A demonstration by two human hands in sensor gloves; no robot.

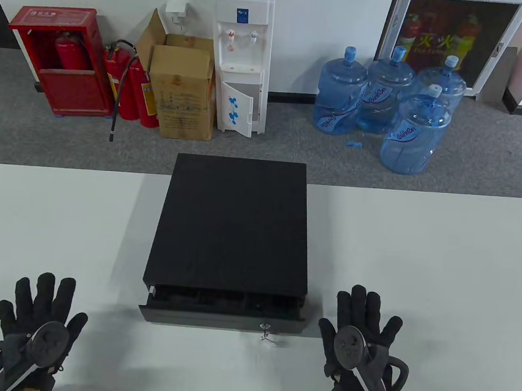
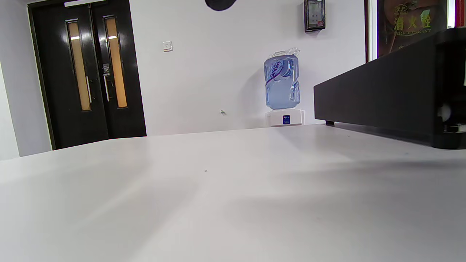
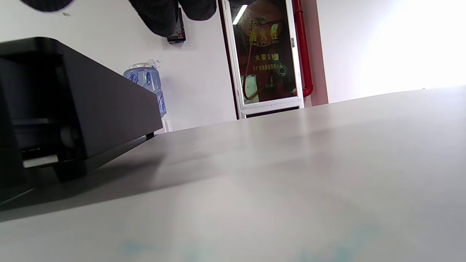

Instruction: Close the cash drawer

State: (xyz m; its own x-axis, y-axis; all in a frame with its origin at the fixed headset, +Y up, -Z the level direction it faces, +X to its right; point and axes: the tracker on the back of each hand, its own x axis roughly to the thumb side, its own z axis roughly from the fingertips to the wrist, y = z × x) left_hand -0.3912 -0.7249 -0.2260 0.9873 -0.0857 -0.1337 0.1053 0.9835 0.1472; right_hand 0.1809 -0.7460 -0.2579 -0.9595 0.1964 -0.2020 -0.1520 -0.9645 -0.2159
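A black cash drawer box (image 1: 231,222) sits in the middle of the white table (image 1: 418,262). Its drawer (image 1: 222,316) stands pulled out a little toward me, with dark compartments showing in the gap and a key (image 1: 264,331) in the front lock. My left hand (image 1: 37,313) lies flat on the table, well left of the drawer, fingers spread and holding nothing. Just right of the drawer's front corner rests my right hand (image 1: 364,321), also flat with straight fingers. In the left wrist view the box side (image 2: 382,94) shows at the right; in the right wrist view the box (image 3: 72,105) shows at the left.
Beyond the table's far edge are a water dispenser (image 1: 240,58), several blue water bottles (image 1: 385,101), a cardboard box (image 1: 183,90) and red fire extinguishers (image 1: 134,86) on the carpet.
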